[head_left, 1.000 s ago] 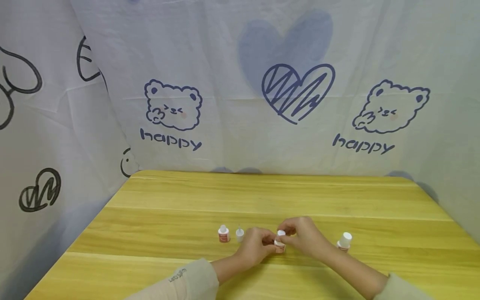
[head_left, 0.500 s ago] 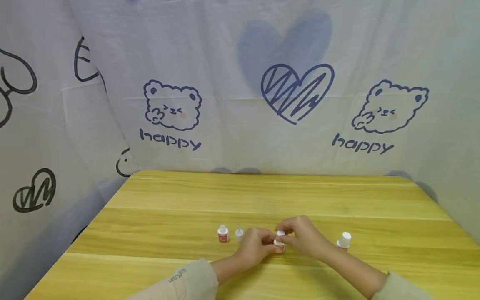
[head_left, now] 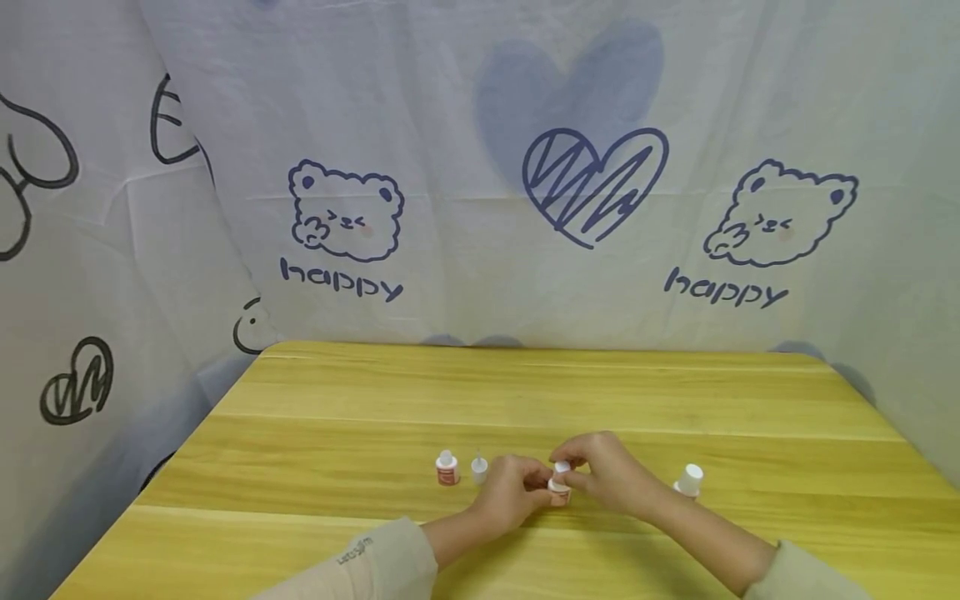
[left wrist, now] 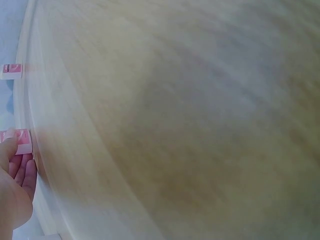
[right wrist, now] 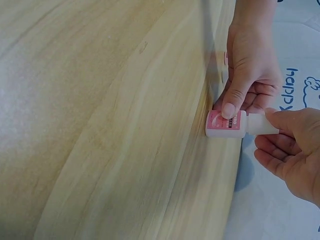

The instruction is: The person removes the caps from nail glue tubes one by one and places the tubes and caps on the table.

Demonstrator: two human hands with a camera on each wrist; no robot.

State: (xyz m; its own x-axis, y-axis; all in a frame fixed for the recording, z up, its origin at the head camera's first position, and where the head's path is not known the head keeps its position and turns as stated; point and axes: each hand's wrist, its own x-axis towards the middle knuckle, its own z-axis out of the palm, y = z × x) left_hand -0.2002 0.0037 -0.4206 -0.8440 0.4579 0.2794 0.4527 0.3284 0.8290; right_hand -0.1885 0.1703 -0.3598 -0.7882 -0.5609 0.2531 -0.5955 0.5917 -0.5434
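Observation:
A small white bottle (head_left: 559,492) with a pink label stands on the wooden table between both hands. My left hand (head_left: 510,498) grips its body from the left, and the thumb lies on the label (right wrist: 225,120) in the right wrist view. With thumb and fingers my right hand (head_left: 606,473) pinches the white cap (right wrist: 262,124) on top of that bottle. Left of the hands stands an uncapped bottle (head_left: 447,469) with a pale neck. Beside it a white cap (head_left: 479,471) rests with its thin applicator pointing up.
Behind the right forearm, a third bottle (head_left: 689,481) with its white cap on stands partly hidden. The wooden table (head_left: 360,400) reaches back to a white cloth (head_left: 465,308) printed with bears and hearts. A second labelled bottle (left wrist: 12,71) shows at the left wrist view's edge.
Both hands stay at the middle bottle. The right fingers have shifted very slightly left at the cap; the other bottles and the loose cap have not moved.

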